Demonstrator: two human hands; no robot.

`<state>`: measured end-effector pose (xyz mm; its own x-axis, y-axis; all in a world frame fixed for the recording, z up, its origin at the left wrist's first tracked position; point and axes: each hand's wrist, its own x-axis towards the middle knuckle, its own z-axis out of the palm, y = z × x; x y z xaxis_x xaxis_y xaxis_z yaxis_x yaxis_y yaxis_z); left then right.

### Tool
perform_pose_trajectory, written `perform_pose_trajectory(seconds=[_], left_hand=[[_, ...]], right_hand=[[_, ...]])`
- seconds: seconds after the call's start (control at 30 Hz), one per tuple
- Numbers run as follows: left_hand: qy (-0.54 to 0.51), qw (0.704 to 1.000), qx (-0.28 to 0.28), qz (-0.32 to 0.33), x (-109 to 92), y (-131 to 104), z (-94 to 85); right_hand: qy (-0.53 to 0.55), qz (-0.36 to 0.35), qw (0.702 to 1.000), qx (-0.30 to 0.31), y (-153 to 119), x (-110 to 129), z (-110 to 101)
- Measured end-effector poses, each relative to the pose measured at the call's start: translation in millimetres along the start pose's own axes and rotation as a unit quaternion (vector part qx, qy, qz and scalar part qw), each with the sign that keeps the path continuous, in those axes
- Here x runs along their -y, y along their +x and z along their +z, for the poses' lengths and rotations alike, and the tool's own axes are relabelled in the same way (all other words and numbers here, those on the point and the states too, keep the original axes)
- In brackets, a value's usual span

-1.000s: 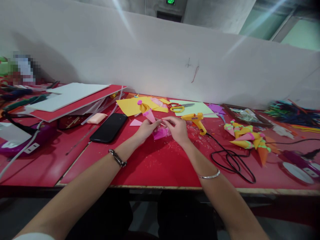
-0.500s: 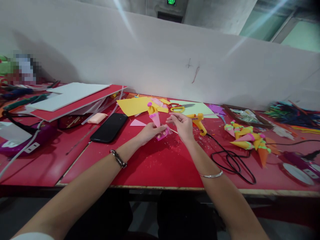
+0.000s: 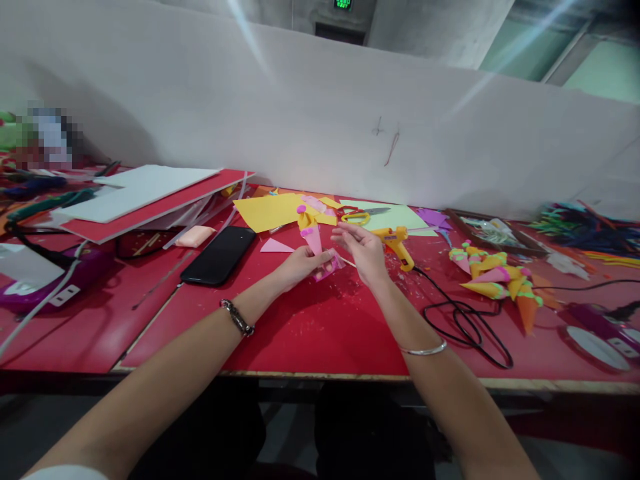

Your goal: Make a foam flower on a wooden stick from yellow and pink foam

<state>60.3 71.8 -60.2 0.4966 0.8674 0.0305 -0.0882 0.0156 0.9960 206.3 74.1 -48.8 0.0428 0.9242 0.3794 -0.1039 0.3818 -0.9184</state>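
Note:
My left hand (image 3: 301,265) is closed round the lower part of a small pink cone (image 3: 313,239) with a yellow top and pink pompoms. Some clear pink material also shows between its fingers. To the right, my right hand (image 3: 364,252) is raised with its fingertips close together; whether they pinch something small cannot be made out. A thin pale stick (image 3: 347,261) lies between the hands. Behind the right hand rests a yellow glue gun (image 3: 399,247), its black cord running right. Scissors (image 3: 356,217) lie on the paper behind.
A black phone (image 3: 219,256) and a peach-coloured block (image 3: 196,236) lie left, near stacked boards (image 3: 150,193). Yellow paper (image 3: 267,212) lies at the back. Several finished cones (image 3: 495,275), a brown tray (image 3: 525,248) and a white round dish (image 3: 595,348) are on the right.
The cone in my left hand has shifted very slightly. My right hand's fingers have moved a little, with the hand in nearly the same place.

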Motion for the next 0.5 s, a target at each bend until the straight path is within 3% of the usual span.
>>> perform_pose_trajectory(seconds=[0.33,0.5], left_hand=[[-0.002,1.0,0.014,0.0,0.6,0.1,-0.9],[0.001,1.0,0.016,0.001,1.7,0.7,-1.7]], right_hand=[[-0.055,-0.016,0.998,0.009,-2.1,6.1,0.3],[-0.019,-0.003,1.0,0.013,-1.2,2.2,0.6]])
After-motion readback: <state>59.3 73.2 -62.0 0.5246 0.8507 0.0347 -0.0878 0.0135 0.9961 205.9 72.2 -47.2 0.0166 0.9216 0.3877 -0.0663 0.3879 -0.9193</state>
